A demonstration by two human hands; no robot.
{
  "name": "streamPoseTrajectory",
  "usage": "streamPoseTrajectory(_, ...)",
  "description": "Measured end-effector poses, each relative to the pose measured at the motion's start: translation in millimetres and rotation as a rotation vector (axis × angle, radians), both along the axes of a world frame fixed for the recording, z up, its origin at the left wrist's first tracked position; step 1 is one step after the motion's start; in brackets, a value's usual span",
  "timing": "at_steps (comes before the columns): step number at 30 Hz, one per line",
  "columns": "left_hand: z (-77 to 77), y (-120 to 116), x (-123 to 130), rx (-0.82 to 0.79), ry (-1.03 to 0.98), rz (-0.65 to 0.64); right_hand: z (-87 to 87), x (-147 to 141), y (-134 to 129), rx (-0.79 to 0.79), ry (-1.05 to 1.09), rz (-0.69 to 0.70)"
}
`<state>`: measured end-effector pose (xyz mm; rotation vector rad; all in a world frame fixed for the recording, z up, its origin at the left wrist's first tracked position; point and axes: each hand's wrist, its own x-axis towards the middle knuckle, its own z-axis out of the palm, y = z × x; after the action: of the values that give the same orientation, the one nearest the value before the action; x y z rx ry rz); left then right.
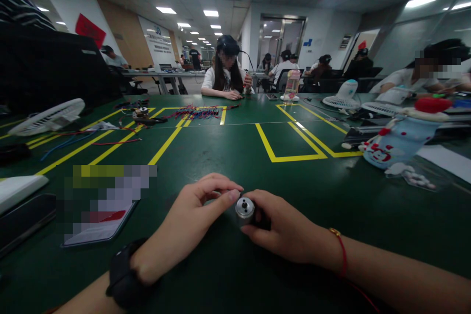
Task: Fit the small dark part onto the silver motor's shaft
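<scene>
Two bare hands: I see the right hand (281, 221) and left hand (215, 201) close together over a dark green tabletop (331, 191).
Right grip: curled round a silver, round metal cylinder (245, 212); I judge this hold best kept firm and still, thumb low and off the end face.
Silver cylinder: between the hands, holed end towards my camera.
Left fingertips (232, 196): drawn narrow, just beside the upper rim; I cannot tell whether they pinch anything. A light touch seems wise, without tipping the cylinder.
Wrists: black band (123, 274) left, red cord bracelet (343, 252) right, both apart from the cylinder.
Yellow tape (300, 158): marked ahead; tangled red-and-blue wires (200, 112) lie well beyond.
</scene>
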<state>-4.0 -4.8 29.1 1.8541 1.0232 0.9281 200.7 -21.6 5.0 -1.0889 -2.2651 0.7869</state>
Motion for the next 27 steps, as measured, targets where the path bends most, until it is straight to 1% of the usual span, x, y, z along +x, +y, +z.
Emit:
streamPoseTrajectory(2,-1.6,2.0,-7.0,0.006,0.027,0.032,0.5,0.3,-0.1,-0.009,-0.002,-0.005)
streamPoseTrajectory(4,-3.9,3.8,-14.4,0.026,0.104,0.036,1.0,0.5,-0.2,-0.018,0.003,-0.002)
streamPoseTrajectory(9,-12.4,7.3,-25.4,0.064,0.339,-0.099,0.1,0.6,-0.4,-0.028,0.005,-0.016)
streamPoseTrajectory(13,-18.2,9.4,-26.9,0.116,0.431,-0.147,-0.6,0.7,-0.7,-0.032,0.018,-0.009)
streamPoseTrajectory(22,-19.7,12.6,-31.1,0.104,0.427,-0.196,0.3,1.5,-0.8,-0.034,0.012,-0.006)
streamPoseTrajectory(24,-19.3,13.4,-31.7,0.075,0.4,-0.174,0.6,1.4,-0.9,-0.038,0.014,-0.005)
streamPoseTrajectory(27,-18.4,14.0,-32.9,0.016,0.322,-0.071,1.5,1.6,-1.0,-0.034,0.003,-0.002)
